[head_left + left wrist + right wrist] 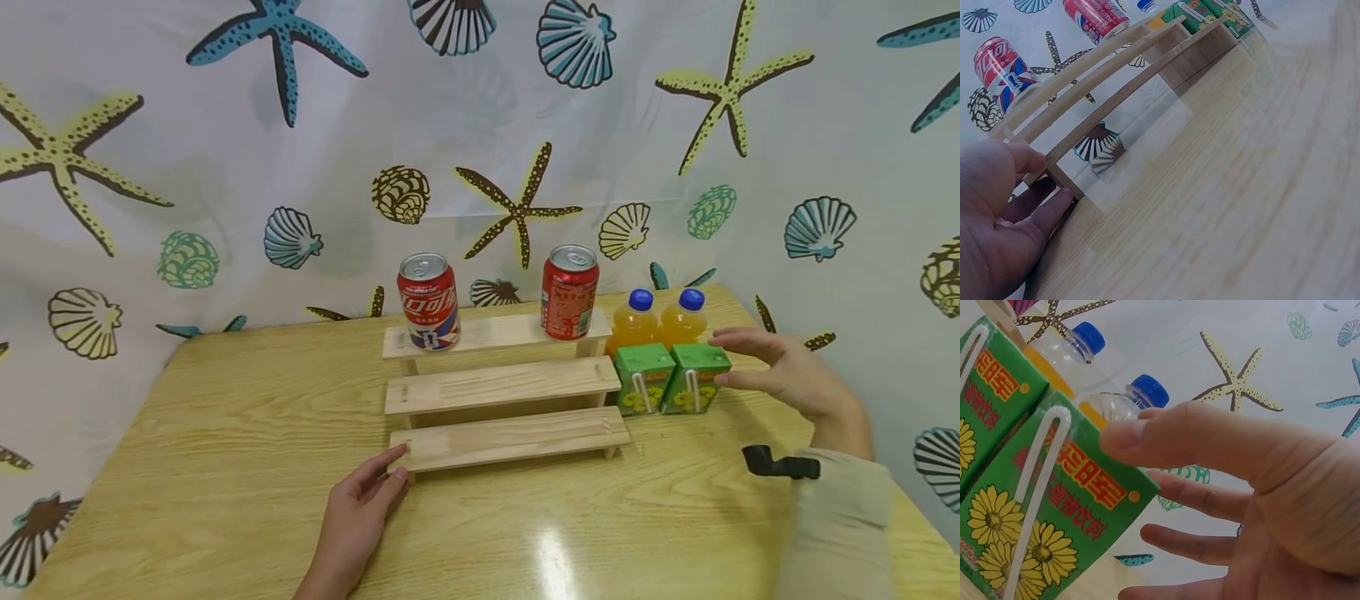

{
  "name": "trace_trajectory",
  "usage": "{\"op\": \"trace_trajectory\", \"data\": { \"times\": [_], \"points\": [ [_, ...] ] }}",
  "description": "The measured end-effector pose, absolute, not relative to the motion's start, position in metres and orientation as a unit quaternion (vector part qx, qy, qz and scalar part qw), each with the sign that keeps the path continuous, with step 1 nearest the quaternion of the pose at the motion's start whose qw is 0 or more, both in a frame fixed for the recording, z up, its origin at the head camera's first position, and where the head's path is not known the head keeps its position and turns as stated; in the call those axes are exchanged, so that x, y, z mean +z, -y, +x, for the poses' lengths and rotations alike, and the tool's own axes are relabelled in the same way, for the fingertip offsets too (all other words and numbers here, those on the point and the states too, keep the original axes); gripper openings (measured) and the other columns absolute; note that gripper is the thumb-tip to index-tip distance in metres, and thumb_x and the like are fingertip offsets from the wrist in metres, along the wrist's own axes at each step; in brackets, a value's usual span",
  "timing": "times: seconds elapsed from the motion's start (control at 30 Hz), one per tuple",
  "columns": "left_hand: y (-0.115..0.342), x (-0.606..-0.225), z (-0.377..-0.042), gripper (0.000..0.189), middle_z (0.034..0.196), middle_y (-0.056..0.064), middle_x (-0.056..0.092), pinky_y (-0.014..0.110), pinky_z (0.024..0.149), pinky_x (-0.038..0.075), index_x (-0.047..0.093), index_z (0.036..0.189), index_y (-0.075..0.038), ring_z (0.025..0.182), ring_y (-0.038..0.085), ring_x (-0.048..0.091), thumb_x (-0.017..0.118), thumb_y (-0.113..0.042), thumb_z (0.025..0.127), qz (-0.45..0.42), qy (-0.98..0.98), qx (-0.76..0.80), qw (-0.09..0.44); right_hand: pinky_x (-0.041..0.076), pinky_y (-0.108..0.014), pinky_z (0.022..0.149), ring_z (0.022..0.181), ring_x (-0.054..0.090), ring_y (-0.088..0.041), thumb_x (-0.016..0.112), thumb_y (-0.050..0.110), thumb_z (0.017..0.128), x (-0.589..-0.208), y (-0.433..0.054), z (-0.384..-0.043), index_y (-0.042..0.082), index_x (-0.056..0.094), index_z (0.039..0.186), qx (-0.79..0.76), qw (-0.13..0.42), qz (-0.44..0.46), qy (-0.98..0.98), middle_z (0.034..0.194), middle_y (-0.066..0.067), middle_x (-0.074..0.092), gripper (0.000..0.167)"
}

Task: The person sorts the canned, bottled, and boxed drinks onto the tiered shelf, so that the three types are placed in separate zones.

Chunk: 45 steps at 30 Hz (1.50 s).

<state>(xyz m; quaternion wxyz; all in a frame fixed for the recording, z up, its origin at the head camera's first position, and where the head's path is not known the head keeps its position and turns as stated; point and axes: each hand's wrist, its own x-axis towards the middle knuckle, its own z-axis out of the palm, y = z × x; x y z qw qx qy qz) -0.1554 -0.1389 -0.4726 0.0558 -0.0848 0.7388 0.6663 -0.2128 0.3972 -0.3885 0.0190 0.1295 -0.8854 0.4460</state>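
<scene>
A three-step wooden rack [502, 385] stands on the table. My left hand [358, 508] grips the left end of its lowest step, and the left wrist view shows the fingers [1054, 209] around that end. Two red cola cans, one on the left [429, 304] and one on the right [570, 293], stand on the top step. My right hand [795, 375] is beside the right green juice box [697, 379], fingers spread and thumb [1125, 434] over its upper edge; contact is unclear. Another green juice box [643, 379] stands immediately to its left.
Behind the juice boxes are two orange drink bottles with blue caps, one left [633, 323] and one right [684, 317]. A white curtain [337, 150] with starfish and shells hangs behind the wooden table [247, 450]. A black bracket [780, 463] sits at the right sleeve.
</scene>
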Motion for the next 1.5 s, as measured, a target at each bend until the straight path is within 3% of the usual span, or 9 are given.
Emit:
{"op": "trace_trajectory", "data": {
  "times": [0.23,0.37,0.6,0.77,1.2,1.5],
  "points": [
    [0.140,-0.473,-0.153,0.040,0.148,0.007,0.049,0.017,0.094,0.055,0.057,0.141,-0.013,0.109,0.006,0.066,0.059,-0.014,0.102,-0.093,-0.732,0.672,0.061,0.059,-0.021,0.087,0.119,0.047,0.010,0.073,0.011,0.092,-0.402,-0.401,-0.215,0.003,0.055,0.138,0.514,-0.027,0.125,0.848,0.145,0.008,0.044,0.050],
    [0.141,-0.474,-0.151,0.039,0.146,0.009,0.050,0.017,0.093,0.056,0.058,0.140,-0.013,0.106,0.004,0.067,0.060,-0.012,0.101,-0.098,-0.731,0.672,0.059,0.061,-0.026,0.085,0.118,0.047,0.006,0.072,0.011,0.092,-0.409,-0.401,-0.217,0.004,0.054,0.140,0.528,-0.045,0.122,0.839,0.144,0.008,0.042,0.051],
    [0.142,-0.472,-0.149,0.037,0.146,0.003,0.050,0.018,0.094,0.056,0.060,0.138,-0.012,0.107,0.003,0.067,0.060,-0.011,0.101,-0.097,-0.737,0.667,0.054,0.064,-0.036,0.081,0.109,0.063,-0.007,0.068,0.000,0.093,-0.423,-0.401,-0.226,0.006,0.051,0.139,0.575,-0.064,0.140,0.804,0.129,0.008,0.052,0.049],
    [0.142,-0.472,-0.150,0.037,0.146,0.002,0.050,0.018,0.096,0.055,0.060,0.138,-0.012,0.107,0.004,0.067,0.060,-0.011,0.101,-0.090,-0.734,0.671,0.058,0.064,-0.041,0.080,0.107,0.065,-0.010,0.065,-0.004,0.094,-0.433,-0.404,-0.229,0.011,0.050,0.137,0.602,-0.070,0.156,0.780,0.124,0.007,0.057,0.048],
    [0.140,-0.471,-0.153,0.040,0.149,0.006,0.048,0.017,0.096,0.054,0.057,0.140,-0.009,0.107,0.004,0.067,0.061,-0.012,0.101,-0.079,-0.721,0.687,0.050,0.065,-0.037,0.074,0.101,0.069,-0.009,0.061,-0.008,0.094,-0.433,-0.405,-0.235,0.006,0.050,0.132,0.595,-0.036,0.191,0.780,0.118,0.006,0.063,0.041],
    [0.137,-0.470,-0.154,0.038,0.146,0.004,0.051,0.018,0.096,0.055,0.059,0.138,-0.008,0.105,0.005,0.067,0.060,-0.008,0.100,-0.081,-0.718,0.689,0.052,0.065,-0.037,0.076,0.102,0.068,-0.008,0.061,-0.005,0.096,-0.425,-0.410,-0.230,0.007,0.052,0.131,0.583,-0.047,0.178,0.791,0.125,0.008,0.056,0.038]
  ]
}}
